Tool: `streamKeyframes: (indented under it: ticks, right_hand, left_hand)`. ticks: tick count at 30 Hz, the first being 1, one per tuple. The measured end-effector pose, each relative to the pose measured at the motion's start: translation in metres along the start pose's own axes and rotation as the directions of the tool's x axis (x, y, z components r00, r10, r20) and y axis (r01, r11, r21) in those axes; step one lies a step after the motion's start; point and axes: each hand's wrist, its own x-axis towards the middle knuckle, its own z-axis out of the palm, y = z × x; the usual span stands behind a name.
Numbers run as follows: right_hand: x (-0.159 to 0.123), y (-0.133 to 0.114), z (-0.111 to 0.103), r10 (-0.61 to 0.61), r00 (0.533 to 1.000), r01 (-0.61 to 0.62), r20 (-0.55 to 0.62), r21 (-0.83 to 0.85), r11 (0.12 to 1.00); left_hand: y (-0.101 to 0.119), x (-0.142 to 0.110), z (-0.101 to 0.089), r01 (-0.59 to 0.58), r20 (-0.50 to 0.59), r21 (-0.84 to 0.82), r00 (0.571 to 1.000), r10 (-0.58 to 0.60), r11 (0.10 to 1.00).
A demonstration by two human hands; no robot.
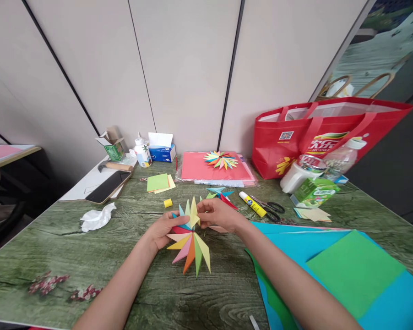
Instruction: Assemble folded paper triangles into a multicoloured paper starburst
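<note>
A folded-paper pinwheel star [190, 247] of many-coloured points is held up over the middle of the table. My left hand [165, 228] grips its left side, the thumb pressed across the blue points. At its upper right, the fingers of my right hand [217, 214] pinch a pale yellow folded point [194, 213]. Just behind lie loose folded pieces [223, 194] in blue, green and red. An uncapped yellow glue stick [252, 204] rests to the right of them, and its yellow cap [168, 202] sits behind my left hand.
Black scissors [273, 210] lie beside the glue. A finished paper star [220, 160] rests on a red paper pack [196, 169] at the back. Blue and green sheets [357, 270] cover the right front. A red bag [275, 146], phone [106, 187], hammer [119, 166] and crumpled tissue [98, 217] surround the area.
</note>
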Motion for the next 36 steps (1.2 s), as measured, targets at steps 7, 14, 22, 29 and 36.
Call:
streamKeyframes:
  ticks: [7, 14, 22, 29, 36]
  right_hand:
    - [-0.003, -0.004, 0.001, -0.001, 0.999, 0.001, -0.033, -0.007, 1.0]
    - [-0.005, -0.002, 0.004, -0.128, 0.985, 0.095, -0.116, -0.252, 0.963]
    - [-0.005, -0.003, 0.009, -0.028, 0.99, 0.02, -0.137, -0.062, 0.998]
    - [-0.004, -0.001, 0.011, -0.01, 0.991, 0.01, -0.132, -0.003, 1.0]
    - [-0.003, 0.003, 0.01, -0.043, 0.989, 0.031, -0.14, -0.083, 0.996]
  left_hand:
    - [0.0, -0.001, 0.003, -0.05, -0.041, 0.037, 0.998, 0.051, 0.998]
    - [-0.002, 0.0, 0.003, -0.106, -0.06, 0.097, 0.992, 0.112, 0.99]
    - [-0.004, 0.0, 0.004, -0.132, -0.08, 0.116, 0.987, 0.142, 0.984]
    - [-0.004, -0.001, 0.005, -0.152, -0.078, 0.134, 0.983, 0.163, 0.979]
    - [-0.005, -0.001, 0.005, -0.191, -0.086, 0.176, 0.974, 0.209, 0.966]
